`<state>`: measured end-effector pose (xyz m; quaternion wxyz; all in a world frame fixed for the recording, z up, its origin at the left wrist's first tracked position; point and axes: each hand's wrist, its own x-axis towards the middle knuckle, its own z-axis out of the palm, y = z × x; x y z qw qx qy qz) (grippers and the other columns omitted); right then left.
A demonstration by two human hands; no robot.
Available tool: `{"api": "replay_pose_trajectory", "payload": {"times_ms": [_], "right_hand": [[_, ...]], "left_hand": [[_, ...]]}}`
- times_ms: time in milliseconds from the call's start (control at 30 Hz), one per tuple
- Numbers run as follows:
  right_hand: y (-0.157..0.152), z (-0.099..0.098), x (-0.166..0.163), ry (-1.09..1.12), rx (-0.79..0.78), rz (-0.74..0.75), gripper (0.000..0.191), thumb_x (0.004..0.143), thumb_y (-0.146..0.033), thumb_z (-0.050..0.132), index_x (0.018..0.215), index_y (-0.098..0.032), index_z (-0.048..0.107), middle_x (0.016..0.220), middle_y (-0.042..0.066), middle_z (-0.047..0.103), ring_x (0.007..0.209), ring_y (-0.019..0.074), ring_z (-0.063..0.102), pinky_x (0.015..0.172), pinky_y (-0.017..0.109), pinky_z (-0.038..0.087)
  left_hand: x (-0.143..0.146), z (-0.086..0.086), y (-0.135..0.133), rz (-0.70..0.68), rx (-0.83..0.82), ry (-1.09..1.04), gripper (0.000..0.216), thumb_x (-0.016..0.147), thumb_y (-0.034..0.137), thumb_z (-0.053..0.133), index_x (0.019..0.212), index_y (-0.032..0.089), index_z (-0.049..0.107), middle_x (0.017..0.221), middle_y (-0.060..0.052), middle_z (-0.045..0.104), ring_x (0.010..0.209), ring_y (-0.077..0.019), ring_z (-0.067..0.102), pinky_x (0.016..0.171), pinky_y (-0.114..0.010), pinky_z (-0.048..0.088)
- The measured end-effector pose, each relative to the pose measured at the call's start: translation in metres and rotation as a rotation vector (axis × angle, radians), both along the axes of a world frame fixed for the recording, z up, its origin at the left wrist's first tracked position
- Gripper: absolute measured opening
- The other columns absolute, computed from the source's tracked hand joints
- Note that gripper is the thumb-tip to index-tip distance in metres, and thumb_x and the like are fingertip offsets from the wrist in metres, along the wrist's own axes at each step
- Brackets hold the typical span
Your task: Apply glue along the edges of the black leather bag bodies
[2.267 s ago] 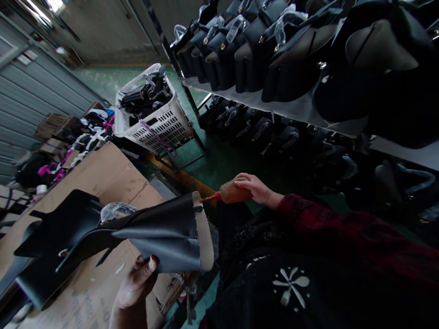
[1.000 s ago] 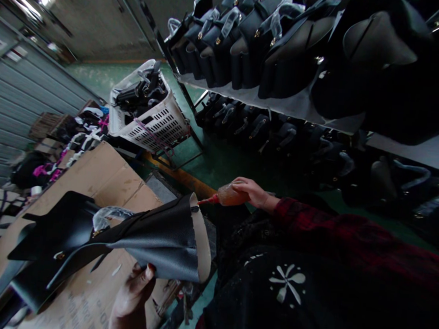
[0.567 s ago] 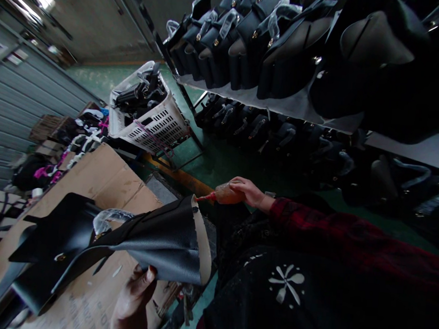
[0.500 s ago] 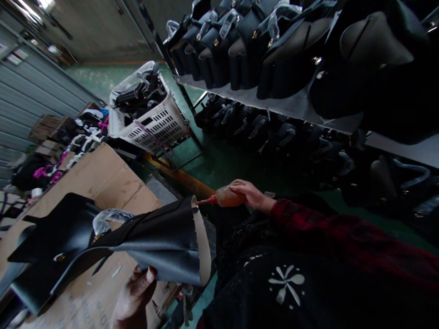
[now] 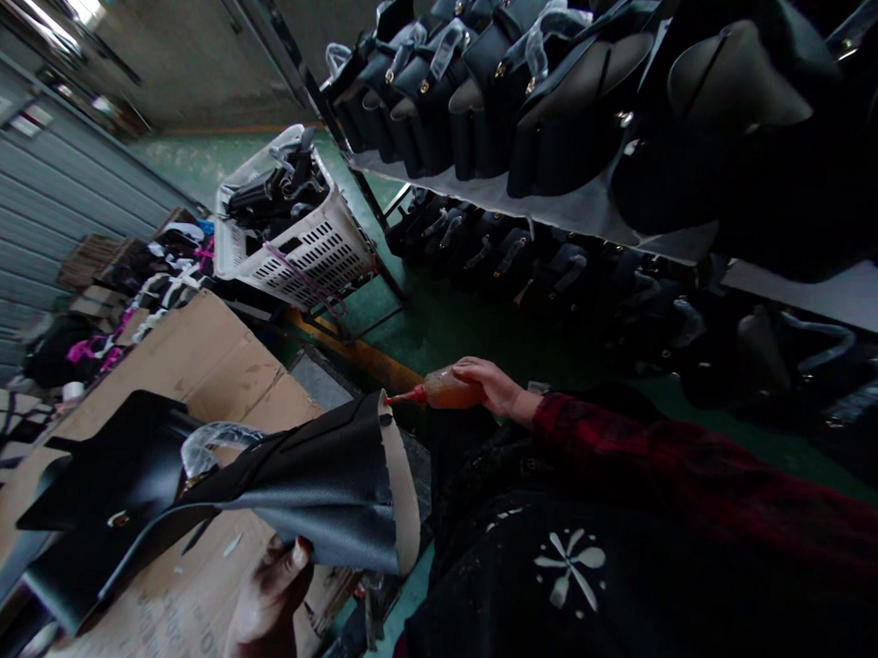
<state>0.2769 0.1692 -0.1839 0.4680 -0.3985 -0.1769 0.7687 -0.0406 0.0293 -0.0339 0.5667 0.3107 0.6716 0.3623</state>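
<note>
A black leather bag piece [image 5: 316, 471] with a pale raw edge lies tilted in front of me. My left hand [image 5: 270, 588] grips its underside, thumb up against the leather. In my right hand [image 5: 489, 381] is a squeeze bottle [image 5: 450, 388] of amber liquid. Its red nozzle points left, and the tip is at the upper corner of the pale edge; whether it touches I cannot tell. A plastic-wrapped handle [image 5: 212, 444] stands on the bag piece. To the left, a black flap with a gold clasp [image 5: 119, 520] spreads out.
Cardboard [image 5: 219, 354] covers the work surface under the bag piece. Behind it stands a white plastic crate [image 5: 305, 250] of black parts. Shelves at the right hold rows of black bags [image 5: 484, 122]. Piled boxes and straps [image 5: 116, 316] lie at the left by a corrugated wall.
The bottle and my right hand have shifted slightly left, with the nozzle still at the bag piece's upper corner. My left hand keeps its grip. The whole view has shifted a little.
</note>
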Motion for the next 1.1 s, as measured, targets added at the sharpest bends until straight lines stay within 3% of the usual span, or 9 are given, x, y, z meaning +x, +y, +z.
{"api": "replay_pose_trajectory", "payload": {"times_ms": [333,500,633,867,1100], "right_hand": [[-0.017,-0.005,0.008,0.1,-0.12,0.142,0.027,0.061,-0.039,0.07,0.075,-0.017,0.067,0.073,0.007,0.069,0.065,0.0203,0.061,0.063,0.033,0.047],[-0.02,-0.001,0.011,0.082,-0.047,0.109,0.023,0.059,-0.035,0.074,0.069,-0.016,0.065,0.064,0.001,0.061,0.058,0.0147,0.054,0.055,0.027,0.04],[-0.02,0.002,0.009,0.043,0.002,0.07,0.026,0.057,-0.034,0.078,0.071,-0.016,0.065,0.071,0.002,0.062,0.066,0.0158,0.056,0.06,0.027,0.041],[-0.016,0.012,0.01,0.032,0.004,0.015,0.033,0.055,-0.04,0.08,0.071,-0.018,0.063,0.069,0.001,0.06,0.065,0.0154,0.055,0.06,0.028,0.041],[-0.013,0.014,0.006,-0.003,-0.005,0.002,0.033,0.049,-0.034,0.082,0.07,-0.016,0.065,0.067,0.0,0.062,0.065,0.0151,0.056,0.06,0.026,0.039]], "left_hand": [[-0.003,-0.001,-0.003,0.014,0.006,0.009,0.059,0.051,0.053,0.084,0.103,0.027,0.069,0.09,-0.007,0.075,0.114,-0.0369,0.06,0.093,-0.046,0.05],[-0.002,-0.003,-0.003,0.029,0.012,-0.001,0.061,0.051,0.052,0.084,0.104,0.027,0.069,0.087,-0.007,0.075,0.111,-0.0369,0.062,0.096,-0.047,0.049],[0.0,-0.003,-0.005,0.054,0.005,0.013,0.066,0.051,0.052,0.083,0.11,0.028,0.068,0.09,-0.007,0.075,0.111,-0.037,0.061,0.095,-0.047,0.05],[0.001,-0.004,-0.006,0.097,-0.015,-0.029,0.074,0.046,0.05,0.086,0.113,0.027,0.066,0.092,-0.007,0.075,0.114,-0.0373,0.06,0.092,-0.046,0.052],[0.007,0.0,-0.004,0.105,-0.029,-0.05,0.068,0.047,0.046,0.087,0.109,0.026,0.067,0.102,-0.008,0.074,0.122,-0.0371,0.054,0.096,-0.044,0.049]]}}
